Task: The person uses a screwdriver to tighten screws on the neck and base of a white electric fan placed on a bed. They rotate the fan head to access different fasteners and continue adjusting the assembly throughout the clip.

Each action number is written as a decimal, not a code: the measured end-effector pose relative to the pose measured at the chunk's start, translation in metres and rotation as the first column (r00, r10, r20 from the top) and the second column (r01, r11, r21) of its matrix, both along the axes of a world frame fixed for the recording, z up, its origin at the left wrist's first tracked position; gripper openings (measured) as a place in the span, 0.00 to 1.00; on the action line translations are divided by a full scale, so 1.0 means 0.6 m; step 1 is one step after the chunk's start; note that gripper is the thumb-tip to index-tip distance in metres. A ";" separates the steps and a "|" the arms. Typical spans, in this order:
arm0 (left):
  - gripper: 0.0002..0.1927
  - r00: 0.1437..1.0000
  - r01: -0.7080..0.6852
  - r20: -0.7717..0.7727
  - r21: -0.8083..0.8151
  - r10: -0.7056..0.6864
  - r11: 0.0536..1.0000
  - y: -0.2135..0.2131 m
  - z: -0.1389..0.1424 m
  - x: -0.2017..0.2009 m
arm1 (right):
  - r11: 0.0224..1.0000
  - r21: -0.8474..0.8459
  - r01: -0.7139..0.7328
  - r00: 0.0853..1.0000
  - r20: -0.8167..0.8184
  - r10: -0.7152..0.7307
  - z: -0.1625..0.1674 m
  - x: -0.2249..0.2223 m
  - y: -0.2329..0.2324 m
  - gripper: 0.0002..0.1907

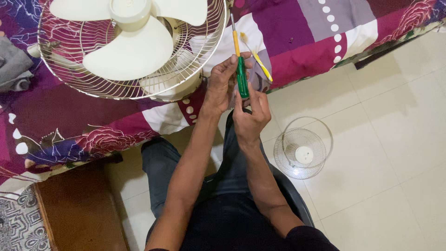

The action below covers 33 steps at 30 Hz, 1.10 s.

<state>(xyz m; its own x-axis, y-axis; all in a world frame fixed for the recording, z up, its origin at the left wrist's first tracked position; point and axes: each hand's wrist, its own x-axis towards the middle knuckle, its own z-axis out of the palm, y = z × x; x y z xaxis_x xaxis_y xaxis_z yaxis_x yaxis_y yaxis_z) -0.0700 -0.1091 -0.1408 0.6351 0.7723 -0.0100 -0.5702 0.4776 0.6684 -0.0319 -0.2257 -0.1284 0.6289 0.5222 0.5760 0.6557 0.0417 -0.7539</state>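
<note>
Grey cloth (14, 65): I see it bunched at the far left edge of the bed, beside the fan's cage.
Bed cover (83, 121): patchwork of purple, magenta and white with rose prints, spread under everything at the top of my view.
Fan (132, 46): cream blades inside a pale wire cage, lying on the bed, its motor housing facing my hands.
Left hand (222, 83): fingers curled together around the upper part of the screwdriver's green handle, close to the fan's rim.
Screwdriver (240, 69): green handle, yellow collar, thin metal shaft pointing up past the cage edge; it stands nearly upright between both my hands, over the edge of the bed.
Right hand (251, 116): closed on the lower end of the green handle, thumb up along it.
Yellow toothbrush (257, 58): lying slanted on the bed just right of the screwdriver.
Front grille (302, 148): round wire guard with a white centre cap, resting on the tiled floor to my right, well apart from the fan.
</note>
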 end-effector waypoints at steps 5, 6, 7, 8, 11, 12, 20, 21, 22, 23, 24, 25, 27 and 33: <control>0.21 0.998 -0.031 -0.060 0.081 0.036 0.996 0.001 -0.004 -0.001 | 0.999 -0.028 -0.019 1.000 -0.022 0.018 -0.013 -0.003 -0.005 0.21; 0.20 0.998 -0.029 -0.062 0.065 0.033 0.997 0.002 -0.005 -0.002 | 0.999 -0.030 -0.025 0.999 -0.042 0.024 -0.019 -0.003 -0.005 0.21; 0.20 0.997 -0.028 -0.065 0.049 0.031 0.998 0.002 -0.005 -0.002 | 0.998 -0.031 -0.056 0.995 -0.082 0.053 -0.025 -0.001 -0.005 0.20; 0.20 0.997 -0.026 -0.068 0.032 0.028 0.999 0.003 -0.006 -0.003 | 0.996 -0.031 -0.086 0.989 -0.122 0.082 -0.033 0.003 -0.004 0.19; 0.21 0.999 -0.014 -0.050 0.042 0.017 0.999 0.006 -0.008 -0.002 | 0.962 0.097 -0.256 0.813 -0.517 0.268 -0.056 0.014 0.003 0.17; 0.21 0.999 -0.007 -0.032 0.035 0.008 0.999 0.007 -0.009 -0.002 | 0.937 0.175 -0.302 0.670 -0.660 0.339 -0.062 0.017 0.005 0.18; 0.22 0.999 0.013 0.046 0.000 -0.013 1.000 0.001 -0.010 -0.002 | 0.958 0.139 -0.252 0.696 -0.662 0.279 -0.053 0.018 0.005 0.16; 0.22 0.998 0.018 0.053 -0.011 -0.017 1.000 0.000 -0.009 -0.003 | 0.962 0.137 -0.236 0.702 -0.661 0.266 -0.047 0.015 0.006 0.16; 0.23 0.998 0.023 0.062 -0.019 -0.022 1.000 0.000 -0.009 -0.003 | 0.962 0.147 -0.229 0.734 -0.624 0.270 -0.041 0.013 0.007 0.15; 0.23 0.997 0.029 0.071 -0.027 -0.027 0.999 0.000 -0.008 -0.003 | 0.962 0.157 -0.222 0.764 -0.586 0.272 -0.036 0.011 0.007 0.14; 0.23 0.997 0.028 0.073 -0.038 -0.025 0.999 -0.001 -0.007 -0.004 | 0.962 0.166 -0.216 0.791 -0.548 0.272 -0.030 0.009 0.007 0.14; 0.23 0.997 0.028 0.077 -0.048 -0.024 0.998 -0.001 -0.007 -0.004 | 0.972 0.129 -0.197 0.825 -0.515 0.235 -0.025 0.007 0.006 0.13; 0.23 0.997 0.022 0.076 -0.046 -0.018 0.999 0.000 -0.006 -0.004 | 0.986 0.059 -0.153 0.883 -0.439 0.163 -0.017 0.006 0.005 0.13; 0.24 0.997 0.018 0.075 -0.032 -0.016 0.999 0.003 -0.006 -0.004 | 1.000 -0.010 -0.004 0.998 -0.062 0.003 -0.006 -0.001 0.003 0.16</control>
